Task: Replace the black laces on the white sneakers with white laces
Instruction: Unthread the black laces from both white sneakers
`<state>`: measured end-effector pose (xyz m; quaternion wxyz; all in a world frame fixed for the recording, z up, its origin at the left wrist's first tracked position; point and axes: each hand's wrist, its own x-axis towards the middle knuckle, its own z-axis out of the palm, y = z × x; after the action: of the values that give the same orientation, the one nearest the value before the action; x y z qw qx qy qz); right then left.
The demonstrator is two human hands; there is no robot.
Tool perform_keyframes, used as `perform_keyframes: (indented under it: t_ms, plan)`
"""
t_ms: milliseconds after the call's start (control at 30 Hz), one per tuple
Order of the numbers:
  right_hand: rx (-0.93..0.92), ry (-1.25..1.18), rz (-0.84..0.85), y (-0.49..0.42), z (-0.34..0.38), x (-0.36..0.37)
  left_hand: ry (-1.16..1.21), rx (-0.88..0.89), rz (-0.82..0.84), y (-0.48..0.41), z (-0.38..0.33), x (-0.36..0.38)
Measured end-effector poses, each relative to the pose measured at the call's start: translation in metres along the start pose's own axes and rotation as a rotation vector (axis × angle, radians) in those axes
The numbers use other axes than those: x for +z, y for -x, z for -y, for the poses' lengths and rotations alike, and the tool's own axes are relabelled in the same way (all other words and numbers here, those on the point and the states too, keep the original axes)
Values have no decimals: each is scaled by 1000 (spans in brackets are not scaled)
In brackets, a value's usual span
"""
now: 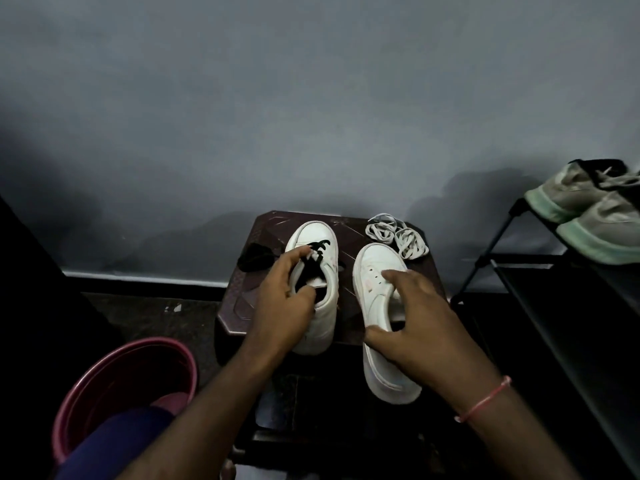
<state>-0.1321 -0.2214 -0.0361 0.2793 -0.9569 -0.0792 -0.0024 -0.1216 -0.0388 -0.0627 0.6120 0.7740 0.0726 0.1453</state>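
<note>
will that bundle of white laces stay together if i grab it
The white laces lie in loose, untied coils on the stool, so they will probably sag and unravel when lifted. They look flat and thin, likely very light and unlikely to roll.

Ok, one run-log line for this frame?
step: unlacing | left hand: pinches black lace on left sneaker | right hand: holds laceless right sneaker | white laces: loose on stool

A narrow gap of table (263, 230) runs between the sneakers (317, 237); white laces (398, 237) fill its upper right. Rack (561, 299) blocks right, bucket (69, 410) lower left.
</note>
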Motion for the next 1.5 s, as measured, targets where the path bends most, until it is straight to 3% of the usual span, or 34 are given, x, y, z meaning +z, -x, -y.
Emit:
perform_keyframes:
  t_ms: [200, 400, 500, 600, 733, 800, 1033, 1100, 1200, 1300, 1367, 1500]
  plan:
    - [-71, -120, -123, -15, -16, -14, 61, -8, -9, 22, 0, 10]
    - [-103, 10, -8, -19, -29, -22, 81, -15, 76, 49, -5, 17]
    - [-139, -44, -198, -16, -17, -16, 5, -7, 101, 37, -6, 10]
    - [-247, -280, -378, -8, 17, -6, -161, 12, 167, 12, -5, 0]
    - [-134, -357, -109, -12, 36, 19, -370, 157, 274, -13, -11, -9]
    - [-76, -324, 3, -16, 34, 26, -423, 271, 228, -14, -9, -11]
    - [-93, -268, -27, -17, 36, 23, -304, 655, 6, -2, 7, -8]
    - [-80, -245, -30, -16, 37, 22, -106, 552, -49, -2, -3, -8]
    - [-104, -182, -53, -15, 39, 25, 471, 111, -180, -18, -27, -15]
    - [-113, -154, -92, -15, 38, 27, 772, -218, -301, -44, -17, -42]
    - [-124, -122, -123, -16, 37, 26, 696, -302, -338, -53, 5, -57]
    - [-212, -71, -170, -18, 37, 25, -120, -210, -254, -57, 42, -74]
